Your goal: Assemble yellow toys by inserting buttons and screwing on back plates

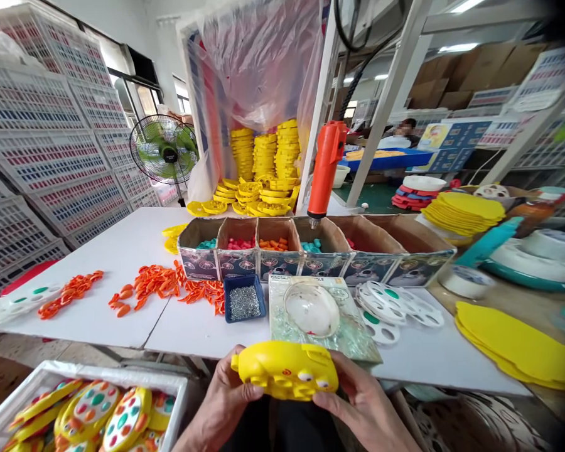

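Note:
A yellow plastic toy shell [285, 369] with small round eyes is held low in front of me, just below the white table's [122, 251] front edge. My left hand [223, 402] grips its left end, thumb along the underside. My right hand [362, 402] holds its right end, fingers curled over the top. Just beyond on the table lies a clear plastic dome [311, 309] on a printed card. A blue tray of small screws [245, 301] sits to its left. An orange electric screwdriver [324, 172] hangs above the table.
A divided cardboard box [311, 257] holds coloured small parts. Loose orange pieces [169, 285] and white discs [395, 307] lie on the table. Yellow stacks [263, 163] stand behind; yellow sheets [518, 342] lie right. A crate of finished toys [94, 414] sits lower left. A fan [164, 150] and a distant person [405, 133] are behind.

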